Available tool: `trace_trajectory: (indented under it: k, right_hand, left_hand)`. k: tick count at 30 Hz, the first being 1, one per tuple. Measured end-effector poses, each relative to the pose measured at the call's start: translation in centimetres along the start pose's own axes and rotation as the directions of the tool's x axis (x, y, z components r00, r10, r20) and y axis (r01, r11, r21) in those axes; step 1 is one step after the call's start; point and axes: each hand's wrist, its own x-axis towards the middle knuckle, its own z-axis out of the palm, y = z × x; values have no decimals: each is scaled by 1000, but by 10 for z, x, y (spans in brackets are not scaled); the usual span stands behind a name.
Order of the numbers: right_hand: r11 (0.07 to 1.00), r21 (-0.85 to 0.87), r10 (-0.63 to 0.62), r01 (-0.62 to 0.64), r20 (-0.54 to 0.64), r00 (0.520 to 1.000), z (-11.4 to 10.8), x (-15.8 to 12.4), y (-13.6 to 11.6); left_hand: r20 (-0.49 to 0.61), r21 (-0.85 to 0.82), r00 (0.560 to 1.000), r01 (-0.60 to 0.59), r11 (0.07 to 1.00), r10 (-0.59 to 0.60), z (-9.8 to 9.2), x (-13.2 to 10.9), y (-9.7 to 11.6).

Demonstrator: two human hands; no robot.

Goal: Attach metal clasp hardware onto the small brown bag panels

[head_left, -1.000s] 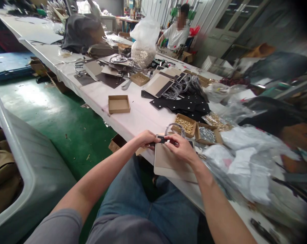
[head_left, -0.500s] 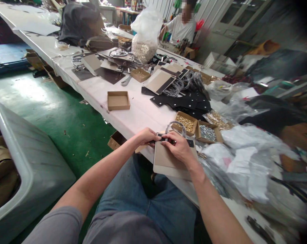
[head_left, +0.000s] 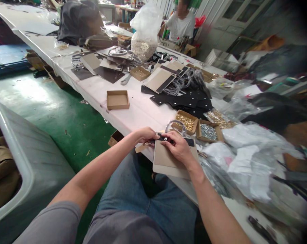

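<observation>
A beige panel (head_left: 166,162) with a black strip (head_left: 190,142) along its top lies at the near edge of the white table (head_left: 140,112). My left hand (head_left: 145,135) pinches the strip's left end and holds a small metal piece (head_left: 146,143) under its fingers. My right hand (head_left: 178,147) rests on the panel and presses the strip with its fingertips. A clear plastic loop (head_left: 175,124) arches just behind the panel. Behind the loop stand a box of gold rivets (head_left: 186,122) and a box of silver washers (head_left: 208,131).
An empty cardboard tray (head_left: 117,100) sits left of centre. Black punched pieces (head_left: 186,101), beige panels (head_left: 158,79) and a plastic bag of parts (head_left: 145,37) fill the middle. Crumpled plastic bags (head_left: 245,159) lie right. A grey bin (head_left: 21,159) stands on the green floor. A person (head_left: 180,23) sits far behind.
My hands stay on the strip with only small finger shifts. The view has drifted slightly, and the metal piece now shows under my left fingers.
</observation>
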Motion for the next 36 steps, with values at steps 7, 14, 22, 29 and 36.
trace_trajectory:
  k: [7, 14, 22, 29, 36]
  right_hand:
    - [1000, -4, -29, 30, 5, 1000, -3, 0, -3]
    - [1000, -10, 3, -3, 4, 1000, -2, -1, -5]
    - [1000, -8, -12, 11, -9, 1000, -1, -3, -5]
    - [1000, -25, -3, 2, -33, 999, 3, -3, -5]
    - [998, -59, 8, -11, -52, 999, 7, -4, -9]
  left_hand:
    - [4, 43, 999, -55, 998, 54, 0, -4, -1]
    - [-80, 145, 995, -45, 988, 57, 3, -8, -1]
    - [-22, 58, 1000, -16, 998, 17, 7, -5, 3]
    - [-27, 21, 998, -52, 998, 52, 6, 1, -4]
    - [-60, 49, 995, -82, 995, 85, 7, 2, -7]
